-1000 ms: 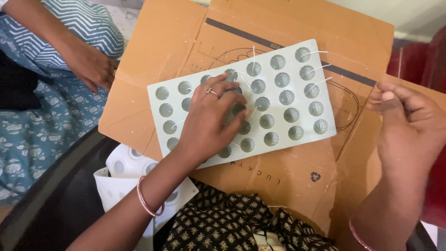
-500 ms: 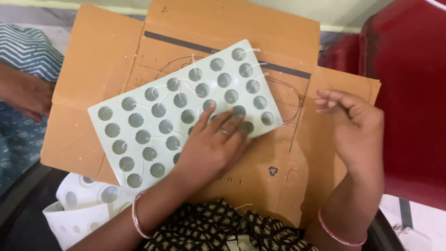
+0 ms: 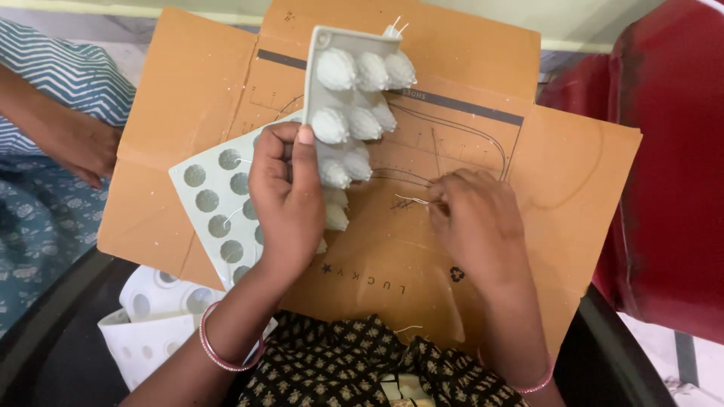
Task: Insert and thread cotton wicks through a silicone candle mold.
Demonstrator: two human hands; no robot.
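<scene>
Pale mould tray (image 3: 354, 83), tilted on edge at cardboard (image 3: 573, 173) centre, gripped by left hand (image 3: 286, 200); right hand (image 3: 475, 218) beside it pinched thin wicks (image 3: 413, 200).

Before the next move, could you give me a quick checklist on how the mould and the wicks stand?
1. Left hand grips the grey mould firmly: ok, lifted and tilted, ribbed cups showing.
2. Right hand has thin wicks pinched: ok.
3. Wick threaded through the top cup: ok, ends poke out.
4. Every cup threaded: cannot tell.
5. Second mould lies flat on the cardboard: ok.
6. Nearby person's hand keeps off the cardboard: ok.
</scene>
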